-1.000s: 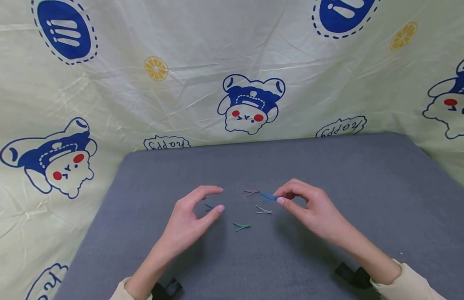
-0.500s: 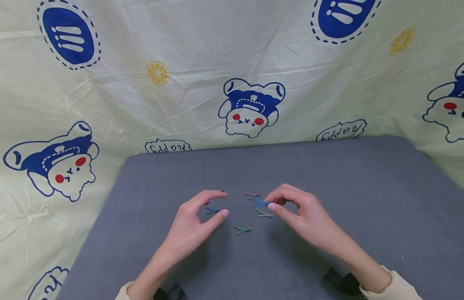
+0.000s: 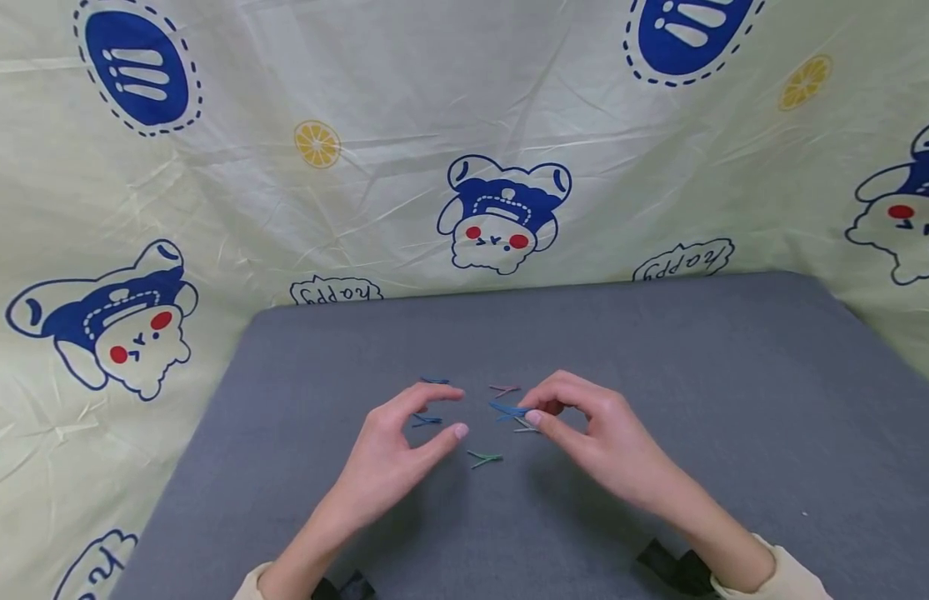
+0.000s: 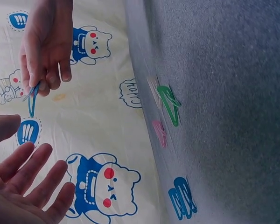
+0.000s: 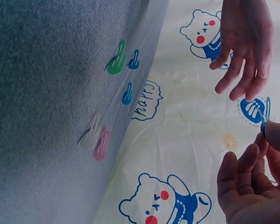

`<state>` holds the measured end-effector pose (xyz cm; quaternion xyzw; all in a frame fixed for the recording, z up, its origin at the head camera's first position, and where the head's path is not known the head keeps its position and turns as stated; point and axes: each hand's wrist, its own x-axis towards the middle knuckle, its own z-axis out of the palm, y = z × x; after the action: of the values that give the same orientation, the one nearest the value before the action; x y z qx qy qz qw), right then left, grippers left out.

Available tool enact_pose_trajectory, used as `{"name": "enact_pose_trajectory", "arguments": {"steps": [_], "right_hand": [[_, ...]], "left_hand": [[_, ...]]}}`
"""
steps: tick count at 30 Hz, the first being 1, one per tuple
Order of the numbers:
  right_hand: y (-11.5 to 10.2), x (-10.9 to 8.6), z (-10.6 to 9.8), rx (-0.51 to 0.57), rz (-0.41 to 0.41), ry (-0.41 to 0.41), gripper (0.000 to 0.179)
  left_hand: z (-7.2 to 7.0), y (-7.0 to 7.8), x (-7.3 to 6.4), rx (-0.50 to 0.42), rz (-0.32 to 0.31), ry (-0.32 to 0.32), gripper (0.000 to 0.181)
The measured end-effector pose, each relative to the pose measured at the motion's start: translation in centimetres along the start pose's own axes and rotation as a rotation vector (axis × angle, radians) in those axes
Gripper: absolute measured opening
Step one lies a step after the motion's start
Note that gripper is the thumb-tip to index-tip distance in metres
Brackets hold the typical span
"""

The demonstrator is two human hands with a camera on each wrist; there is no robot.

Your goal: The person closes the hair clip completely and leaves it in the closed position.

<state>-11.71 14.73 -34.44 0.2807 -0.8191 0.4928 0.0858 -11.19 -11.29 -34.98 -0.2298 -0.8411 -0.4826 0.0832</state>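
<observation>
Between thumb and forefinger, my right hand point(image 3: 591, 425) pinches a blue snap hair clip point(image 3: 506, 409) above the table; its prongs are spread and point left. My left hand point(image 3: 392, 442) hovers opposite with thumb and fingers apart, touching nothing. In the left wrist view a gap separates the held blue clip point(image 4: 33, 101) from the left fingers. On the cloth lie a green clip point(image 3: 485, 458), a pink clip point(image 3: 504, 390) and a pale clip point(image 3: 522, 427), partly covered by the right hand in the head view. Two other blue clips point(image 4: 184, 198) lie side by side, near the left hand.
A grey cloth point(image 3: 659, 350) covers the table. Behind it hangs a pale curtain point(image 3: 389, 208) printed with cartoon bears and orange slices. A tiny white speck point(image 3: 805, 514) lies at the right. Black straps point(image 3: 677, 568) show at the wrists.
My right hand has moved left and slightly down in the head view with the blue hair clip, closer to the left hand. The left hand has shifted slightly right, uncovering blue clips behind it.
</observation>
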Motion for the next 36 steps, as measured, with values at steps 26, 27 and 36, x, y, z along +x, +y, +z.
{"name": "enact_pose_trajectory", "arguments": {"steps": [26,27,36], "right_hand": [[-0.7,-0.4,1.7,0.021,-0.021,-0.045,0.014],[-0.8,-0.4,1.7,0.022,-0.02,-0.045,0.014],[-1.0,-0.5,1.8,0.039,0.023,-0.049,0.013]], "left_hand": [[1.1,0.0,-0.2,-0.048,0.022,-0.071,0.023],[1.1,0.0,-0.2,-0.049,0.021,-0.068,0.022],[1.3,0.1,-0.3,-0.075,0.026,-0.024,0.015]]}}
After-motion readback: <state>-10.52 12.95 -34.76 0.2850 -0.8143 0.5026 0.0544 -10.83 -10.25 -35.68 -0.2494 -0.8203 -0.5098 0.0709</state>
